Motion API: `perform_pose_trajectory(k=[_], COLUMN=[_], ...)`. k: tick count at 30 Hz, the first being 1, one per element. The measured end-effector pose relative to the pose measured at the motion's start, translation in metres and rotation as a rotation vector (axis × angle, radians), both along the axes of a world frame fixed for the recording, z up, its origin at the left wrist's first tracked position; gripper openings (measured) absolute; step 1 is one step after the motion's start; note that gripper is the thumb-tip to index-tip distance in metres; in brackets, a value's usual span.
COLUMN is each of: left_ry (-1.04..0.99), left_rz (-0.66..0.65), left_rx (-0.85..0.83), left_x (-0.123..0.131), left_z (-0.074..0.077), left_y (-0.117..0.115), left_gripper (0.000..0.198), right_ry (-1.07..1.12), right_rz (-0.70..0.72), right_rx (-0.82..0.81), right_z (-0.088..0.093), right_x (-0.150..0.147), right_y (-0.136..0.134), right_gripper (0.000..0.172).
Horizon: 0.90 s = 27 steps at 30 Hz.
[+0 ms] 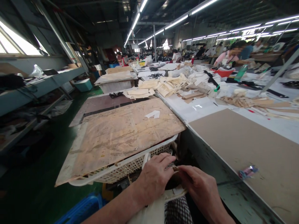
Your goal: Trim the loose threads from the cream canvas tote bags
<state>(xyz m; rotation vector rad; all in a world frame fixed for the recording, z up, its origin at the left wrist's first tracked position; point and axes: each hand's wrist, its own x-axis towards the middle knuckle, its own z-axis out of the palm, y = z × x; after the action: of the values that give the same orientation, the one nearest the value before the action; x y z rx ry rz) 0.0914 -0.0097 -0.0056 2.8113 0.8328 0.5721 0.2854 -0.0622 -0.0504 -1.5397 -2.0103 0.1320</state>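
Low in front of me, both hands work at a cream fabric piece (pixel 176 193) that curves into a loop between them. My left hand (pixel 155 174) lies over its far left side with the fingers bent round the edge. On the right, my right hand (pixel 198 185) pinches the edge between thumb and fingers, close to the left fingertips. Black-and-white checked cloth (pixel 177 211) hangs below; whether it belongs to the piece, I cannot tell. The fingertips are partly hidden.
A worn brown board (pixel 126 130) rests on a white plastic basket (pixel 114 172). Beside it runs a long table with a grey-brown sheet (pixel 247 155), a small shiny packet (pixel 248 172) and cream fabric pieces (pixel 168 84). A blue basket (pixel 81 210) stands lower left. Co-workers sit farther back.
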Motion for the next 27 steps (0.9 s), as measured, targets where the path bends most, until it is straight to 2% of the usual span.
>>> perform_pose_trajectory(k=[3,7,9,12,16,21,27], left_ry=[0.087,0.172,0.182,0.143,0.114,0.233,0.277], left_rz=[-0.039,-0.076,-0.062,-0.012,0.061,0.015,-0.089], left_rx=[0.032,-0.020,-0.024,0.022,0.116,0.179,0.243], left_x=[-0.001,-0.004,-0.007,-0.014,-0.022,-0.027,-0.033], left_z=[0.008,0.018,0.014,0.000,-0.013,-0.003,0.002], left_y=[0.002,0.003,0.000,-0.006,-0.013,-0.009,0.000], left_gripper=[0.006,0.010,0.011,0.005,0.011,0.009,0.023], right_ry=[-0.020,-0.047,-0.049,-0.028,-0.002,-0.011,-0.005], right_rz=[0.020,0.034,0.025,0.003,0.005,-0.002,0.012], right_rx=[0.012,0.007,0.012,0.034,0.025,0.005,-0.012], right_z=[0.000,0.000,0.000,-0.002,-0.003,-0.002,0.000], right_x=[-0.004,-0.009,-0.009,-0.007,-0.006,-0.009,-0.014], right_y=[0.002,0.002,0.002,0.002,0.003,0.002,0.000], right_gripper=[0.023,0.025,0.026,0.026,0.021,0.019,0.018])
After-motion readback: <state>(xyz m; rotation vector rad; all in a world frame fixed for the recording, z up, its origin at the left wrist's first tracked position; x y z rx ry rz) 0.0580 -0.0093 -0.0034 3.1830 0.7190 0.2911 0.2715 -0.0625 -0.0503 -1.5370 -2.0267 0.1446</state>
